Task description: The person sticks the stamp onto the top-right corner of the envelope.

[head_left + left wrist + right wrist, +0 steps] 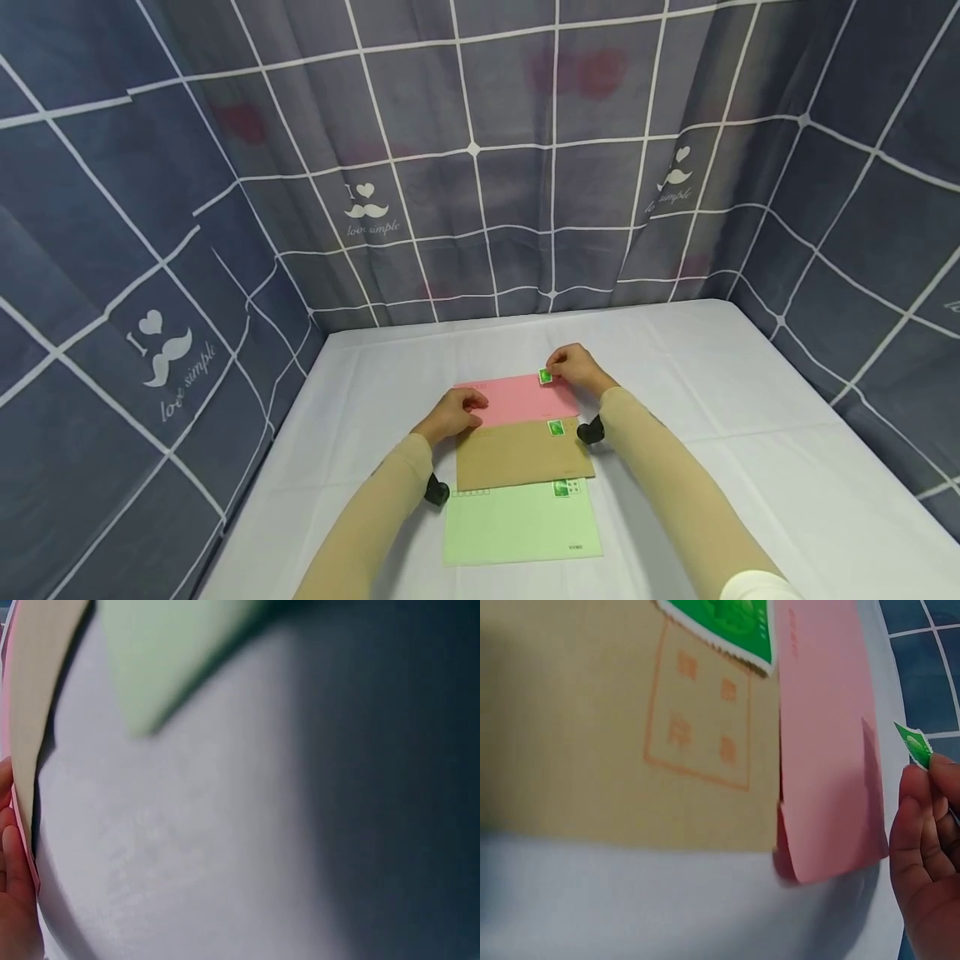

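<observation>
Between thumb and fingertips, my right hand (576, 365) pinches a small green stamp (545, 377) with a white serrated border. In the right wrist view the stamp (916, 745) is tilted, held beyond the edge of the pink envelope (825, 735); in the head view it overlaps that envelope's upper right corner. My left hand (456, 410) rests on the left end of the pink envelope (513, 398), its fingers loosely bent. Just below lies a brown envelope (517, 457) bearing a green stamp (556, 428). Nearest me is a light green envelope (517, 525), also with a stamp (561, 489).
The envelopes lie in a column on a white-covered table (675, 367). Dark grid-patterned curtains (510, 192) enclose the table at the back and both sides. A black wrist camera (591, 431) sits under my right wrist, another (437, 490) under my left.
</observation>
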`<state>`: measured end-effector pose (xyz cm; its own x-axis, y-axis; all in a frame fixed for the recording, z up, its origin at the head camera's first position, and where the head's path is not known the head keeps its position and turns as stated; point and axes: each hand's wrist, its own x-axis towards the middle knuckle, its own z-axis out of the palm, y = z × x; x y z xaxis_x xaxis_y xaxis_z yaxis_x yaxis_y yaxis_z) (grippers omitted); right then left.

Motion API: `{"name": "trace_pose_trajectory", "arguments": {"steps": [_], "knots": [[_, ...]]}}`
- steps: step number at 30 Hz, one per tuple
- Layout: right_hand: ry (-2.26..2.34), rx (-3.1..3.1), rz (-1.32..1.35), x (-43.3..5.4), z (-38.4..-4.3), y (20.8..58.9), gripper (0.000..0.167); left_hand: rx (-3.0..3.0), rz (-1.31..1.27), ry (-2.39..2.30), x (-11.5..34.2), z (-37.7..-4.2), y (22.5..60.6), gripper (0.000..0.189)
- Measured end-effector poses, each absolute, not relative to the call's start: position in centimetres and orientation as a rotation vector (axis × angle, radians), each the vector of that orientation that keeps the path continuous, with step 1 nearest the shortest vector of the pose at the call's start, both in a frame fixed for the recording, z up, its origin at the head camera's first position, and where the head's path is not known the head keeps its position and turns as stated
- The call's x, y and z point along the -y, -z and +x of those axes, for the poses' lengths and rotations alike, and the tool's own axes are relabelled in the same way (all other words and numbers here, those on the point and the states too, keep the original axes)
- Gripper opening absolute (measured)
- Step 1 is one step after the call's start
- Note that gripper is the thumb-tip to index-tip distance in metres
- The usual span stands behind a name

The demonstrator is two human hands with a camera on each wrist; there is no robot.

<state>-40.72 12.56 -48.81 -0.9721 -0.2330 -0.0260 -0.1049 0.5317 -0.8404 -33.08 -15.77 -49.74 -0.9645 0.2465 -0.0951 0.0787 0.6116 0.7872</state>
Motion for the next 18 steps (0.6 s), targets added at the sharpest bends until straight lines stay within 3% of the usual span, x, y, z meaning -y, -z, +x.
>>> {"name": "trace_pose_trajectory", "arguments": {"steps": [18], "knots": [[1.398,-2.641,-0.289,-11.9,-41.2,50.0,0.007,-2.645,0.306,-1.277,15.9,-33.3,50.2,0.028]]}}
